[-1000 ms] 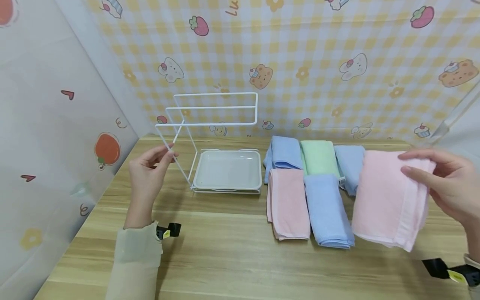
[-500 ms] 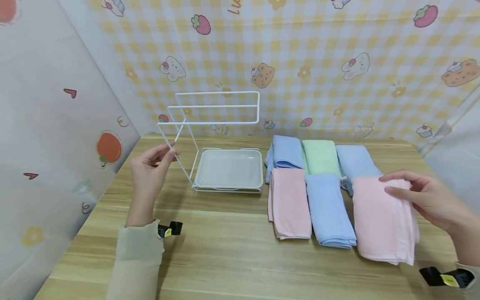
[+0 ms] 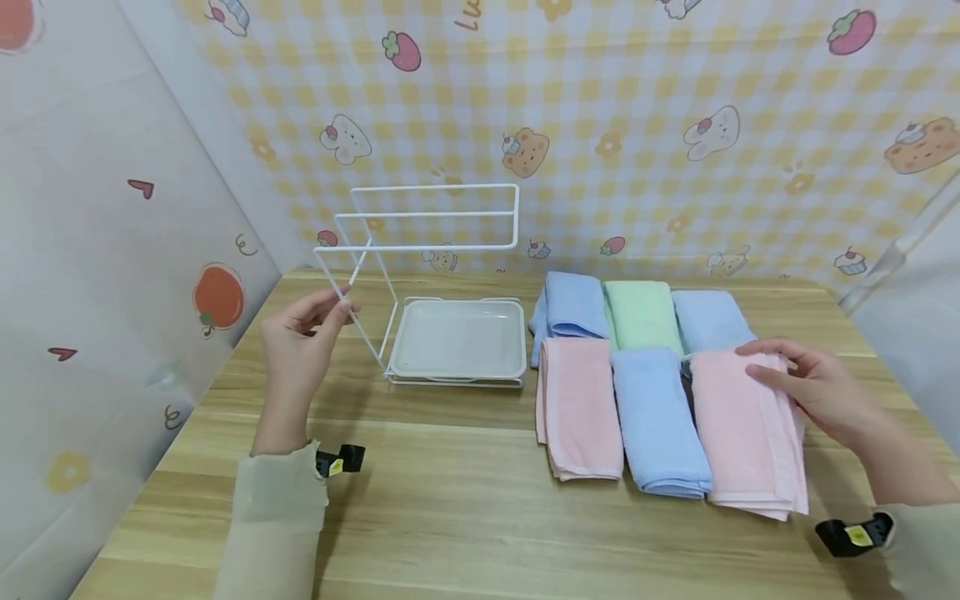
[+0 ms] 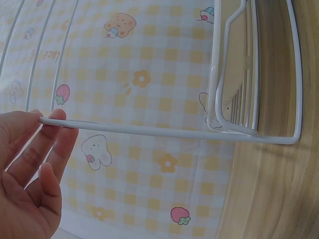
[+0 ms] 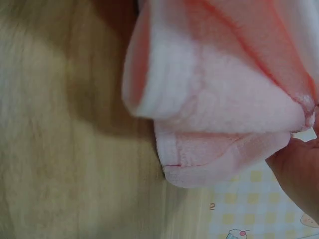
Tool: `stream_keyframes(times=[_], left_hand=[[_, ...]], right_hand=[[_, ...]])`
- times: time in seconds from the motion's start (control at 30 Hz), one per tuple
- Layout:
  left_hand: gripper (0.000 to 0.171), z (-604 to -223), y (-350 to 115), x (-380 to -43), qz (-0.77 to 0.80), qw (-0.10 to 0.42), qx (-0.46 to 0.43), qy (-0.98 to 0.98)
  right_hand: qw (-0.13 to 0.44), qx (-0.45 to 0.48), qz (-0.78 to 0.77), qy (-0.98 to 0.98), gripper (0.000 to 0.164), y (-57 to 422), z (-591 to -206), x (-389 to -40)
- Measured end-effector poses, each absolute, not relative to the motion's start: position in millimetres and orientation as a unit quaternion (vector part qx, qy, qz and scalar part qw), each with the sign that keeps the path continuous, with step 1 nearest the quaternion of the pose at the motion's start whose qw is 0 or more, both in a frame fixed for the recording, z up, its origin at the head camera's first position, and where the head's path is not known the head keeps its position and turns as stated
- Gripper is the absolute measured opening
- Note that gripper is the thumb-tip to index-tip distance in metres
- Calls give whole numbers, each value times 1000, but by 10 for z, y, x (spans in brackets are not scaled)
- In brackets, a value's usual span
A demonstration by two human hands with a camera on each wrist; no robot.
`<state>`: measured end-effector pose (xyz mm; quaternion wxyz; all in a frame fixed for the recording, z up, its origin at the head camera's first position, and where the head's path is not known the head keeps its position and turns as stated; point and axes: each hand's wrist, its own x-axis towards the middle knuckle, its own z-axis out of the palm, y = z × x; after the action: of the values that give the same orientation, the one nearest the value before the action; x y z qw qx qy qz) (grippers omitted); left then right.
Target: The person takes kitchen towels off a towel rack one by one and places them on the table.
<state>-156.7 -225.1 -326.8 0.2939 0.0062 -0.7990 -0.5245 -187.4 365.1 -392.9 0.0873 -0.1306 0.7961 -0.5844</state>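
With thumb and fingers, my left hand (image 3: 303, 337) pinches the slanted side wire of a white wire rack (image 3: 420, 247); the left wrist view shows this grip on the wire (image 4: 149, 131) closely. A pale grey tray (image 3: 459, 337) sits in the rack's base. At the right, my right hand (image 3: 825, 392) holds a folded pink towel (image 3: 742, 433) by its upper right edge. In the right wrist view the towel's folded layers (image 5: 239, 84) hang partly apart over the wood. Its left side lies close beside a folded blue towel (image 3: 660, 421).
Another pink towel (image 3: 581, 408) lies left of the blue one. Behind them are a blue towel (image 3: 576, 304), a green towel (image 3: 642, 315) and one more blue towel (image 3: 712, 321). A checked cloth (image 3: 600, 100) hangs behind the wooden table (image 3: 450, 508).
My right hand has carried the pink towel left and down, bringing it beside the blue towel in the front row. The left hand keeps its hold on the rack.
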Motion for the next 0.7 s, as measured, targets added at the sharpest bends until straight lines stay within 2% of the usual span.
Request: stream_keyframes(times=[0.1,0.2,0.43,0.57,0.7], left_hand=[[19,-3270,-2246,-1561,-524,297,5,-798],[18,-3275,-2242,-1558,-523,298,4,-798],[19,-3276,-2249,-1558,-521,301,6,-799],[19,-3272,-2251,-1558,-517,307,3,-799],[18,-3270,-2238,-1549,-517,306,-2,-799]], right_hand=[[78,-117,-525,839,37,3653,-3930,-1865],[100,-102,-492,859,48,3673,-3915,-1819],[138,-158,-479,852,77,3730,-3957,-1657],[150,-184,-488,840,81,3719,-3970,-1593],[154,-191,-490,836,74,3701,-3951,-1560]])
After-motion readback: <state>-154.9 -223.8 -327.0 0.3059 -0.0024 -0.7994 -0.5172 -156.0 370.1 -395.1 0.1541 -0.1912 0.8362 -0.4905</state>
